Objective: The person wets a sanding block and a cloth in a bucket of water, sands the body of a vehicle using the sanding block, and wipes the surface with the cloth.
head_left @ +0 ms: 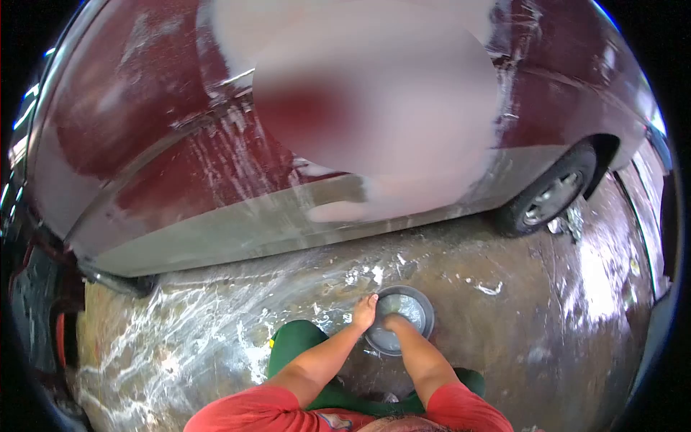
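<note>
A round grey basin (430,321) with cloudy water (409,308) in it stands on the wet floor between my knees. My left hand (364,312) is closed on the basin's left rim, thumb toward the far side. Down inside the basin, my right hand (391,321) dips into the water near the left wall. Its fingers are hidden below the surface, and I cannot tell what they hold.
A dark red car (165,129) with pale filler patches and white drips spans the space ahead. Its wheel (551,194) is at the right, with crumpled material (570,225) beside it. Milky streaks cover the wet floor (216,317).
</note>
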### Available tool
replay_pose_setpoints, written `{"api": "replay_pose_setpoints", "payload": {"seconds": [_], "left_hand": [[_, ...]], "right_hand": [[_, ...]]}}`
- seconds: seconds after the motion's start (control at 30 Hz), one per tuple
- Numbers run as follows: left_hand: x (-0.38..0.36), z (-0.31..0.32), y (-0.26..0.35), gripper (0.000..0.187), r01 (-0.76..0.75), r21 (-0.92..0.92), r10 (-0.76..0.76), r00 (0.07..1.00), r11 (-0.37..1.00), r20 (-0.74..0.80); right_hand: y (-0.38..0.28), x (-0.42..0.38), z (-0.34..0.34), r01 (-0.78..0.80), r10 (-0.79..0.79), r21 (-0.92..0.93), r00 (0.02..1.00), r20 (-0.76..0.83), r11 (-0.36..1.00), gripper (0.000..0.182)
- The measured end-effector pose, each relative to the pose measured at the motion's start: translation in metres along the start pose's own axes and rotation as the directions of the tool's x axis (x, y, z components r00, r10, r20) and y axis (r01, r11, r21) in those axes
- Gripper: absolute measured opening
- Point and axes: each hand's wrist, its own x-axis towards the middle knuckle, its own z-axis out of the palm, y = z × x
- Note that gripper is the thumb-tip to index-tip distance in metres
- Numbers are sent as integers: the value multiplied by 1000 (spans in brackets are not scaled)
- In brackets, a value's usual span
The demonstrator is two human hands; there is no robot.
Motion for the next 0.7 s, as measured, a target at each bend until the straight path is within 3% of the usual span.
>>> {"api": "replay_pose_setpoints", "payload": {"seconds": [0.03,0.07,0.17,0.2,0.27,0.3,0.33,0.37,0.4,0.43,0.47,0.53,0.6,0.63,0.7], "left_hand": [[-1,-1,5,54,-23,53,23,1000,998,1],[8,19,-24,51,-91,238,105,993,967,-47],[3,1,7,50,-3,164,12,998,987,-57],[0,-2,13,48,7,132,6,995,991,-96],[4,1,11,48,27,117,-19,997,993,-77],[3,2,10,48,41,109,-34,997,993,-67],[2,-2,14,49,29,124,-23,998,992,-50],[3,-2,15,49,20,127,-13,998,992,-54],[3,0,13,49,15,129,-7,998,992,-61],[2,1,12,49,13,128,-4,997,992,-71],[1,-1,14,49,28,145,-19,998,989,-62],[0,-6,22,49,59,175,-50,997,983,-53],[-2,-9,27,49,39,139,-31,998,990,-60],[-2,-10,26,49,30,122,-22,998,992,-65],[2,-5,22,49,23,143,-13,997,989,-75]], "right_hand": [[0,5,10,57,-54,-92,998,30,994,36],[4,2,13,112,-102,-182,993,62,977,36],[-2,-62,-25,-10,23,-169,997,74,986,38],[-10,-114,-66,59,-63,-143,998,-26,988,37],[-12,-171,-133,-35,47,58,975,-217,998,44],[-35,-229,-179,109,-28,113,831,-555,988,52],[-72,-296,-235,148,0,170,753,-658,974,56],[-58,-285,-255,216,-191,-98,468,-863,971,53],[-84,-329,-298,315,-296,-203,281,-913,927,54],[-106,-354,-334,451,-276,-208,90,-957,868,58],[-119,-357,-364,374,-299,-328,-135,-945,868,56],[-143,-368,-430,230,-417,-524,-387,-822,820,59],[-159,-375,-489,-112,-532,-577,-558,-637,809,60],[-170,-384,-510,-120,-537,-610,-623,-568,784,49],[-179,-397,-543,-121,-517,-589,-638,-570,799,60]]}}
